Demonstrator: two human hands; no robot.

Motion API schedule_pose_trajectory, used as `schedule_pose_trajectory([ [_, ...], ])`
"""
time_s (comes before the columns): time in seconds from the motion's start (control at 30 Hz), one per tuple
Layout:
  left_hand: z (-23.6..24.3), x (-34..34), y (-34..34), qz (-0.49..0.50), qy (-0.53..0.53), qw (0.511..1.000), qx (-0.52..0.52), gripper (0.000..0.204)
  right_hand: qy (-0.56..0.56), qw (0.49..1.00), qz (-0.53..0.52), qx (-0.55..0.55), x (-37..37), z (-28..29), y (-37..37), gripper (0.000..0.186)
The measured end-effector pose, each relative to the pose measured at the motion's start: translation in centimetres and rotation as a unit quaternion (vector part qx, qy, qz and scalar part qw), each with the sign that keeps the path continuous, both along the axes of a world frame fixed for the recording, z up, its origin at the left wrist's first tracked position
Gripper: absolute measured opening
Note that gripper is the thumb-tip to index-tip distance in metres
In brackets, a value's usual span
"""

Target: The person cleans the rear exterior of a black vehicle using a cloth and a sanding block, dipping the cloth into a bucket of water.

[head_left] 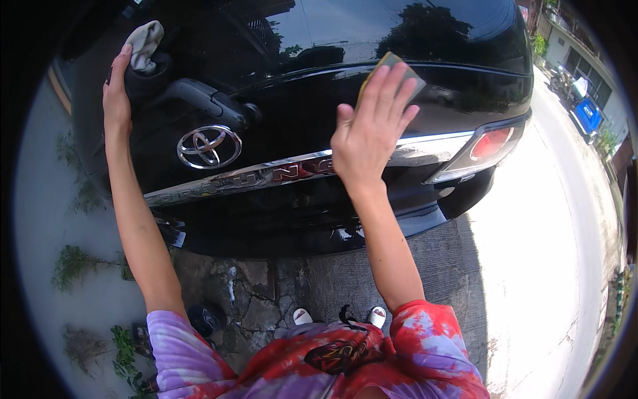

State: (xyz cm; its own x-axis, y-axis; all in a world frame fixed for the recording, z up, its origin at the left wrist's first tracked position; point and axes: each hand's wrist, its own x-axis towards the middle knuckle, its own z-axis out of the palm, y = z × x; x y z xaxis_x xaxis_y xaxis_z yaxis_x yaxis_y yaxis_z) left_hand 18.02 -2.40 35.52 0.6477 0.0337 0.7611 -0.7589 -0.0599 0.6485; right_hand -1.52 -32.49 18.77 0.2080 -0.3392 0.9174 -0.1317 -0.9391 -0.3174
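Note:
My left hand [117,90] grips a crumpled white-grey cloth [146,41] at the upper left of the rear of a black car [292,106], beside a dark wiper arm [209,100]. My right hand [369,133] lies over a thin grey-and-yellow pad [411,78] against the black panel, above the chrome trim strip [425,143], its fingers pressed on the pad and hiding much of it. A chrome oval emblem [208,146] sits between my hands. The right tail light [488,144] is to the right of my right hand.
The bumper [299,236] overhangs cracked concrete [256,299], where my white sandals stand. A pale wall [46,219] with plants [76,263] runs along the left. A sunlit road [545,266] stretches along the right, with a parked vehicle with a blue body [585,116] farther off.

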Motion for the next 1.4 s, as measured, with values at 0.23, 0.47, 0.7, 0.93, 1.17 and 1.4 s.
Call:
schedule_pose_trajectory([
  [0.23, 0.8, -1.3, 2.1, 0.058, -0.06, 0.995, 0.061, 0.056, 0.136, 0.97, 0.027, -0.198, -7.2, -0.1, -13.8, 0.063],
  [0.47, -0.2, -1.2, 0.8, 0.003, -0.006, 1.0, -0.006, 0.056, 0.187, 0.914, 0.221, -0.285, -1.5, 1.9, -0.8, 0.066],
  [0.7, 1.0, -1.6, 0.2, -0.029, -0.052, 0.998, -0.036, 0.044, 0.327, 0.854, 0.168, -0.367, -7.3, 2.0, -9.7, 0.067],
  [0.93, 0.4, -3.1, 2.3, -0.055, -0.06, 0.997, -0.016, 0.051, 0.341, 0.78, 0.237, -0.469, -4.9, 4.8, -6.2, 0.061],
  [1.17, -0.1, -2.7, -0.5, -0.062, -0.073, 0.995, 0.014, 0.051, 0.308, 0.771, 0.273, -0.486, -1.6, 2.7, -1.0, 0.053],
  [1.4, 0.4, -3.9, 0.6, -0.064, -0.078, 0.995, -0.007, 0.048, 0.386, 0.741, 0.135, -0.533, -6.4, 6.1, -10.7, 0.057],
])
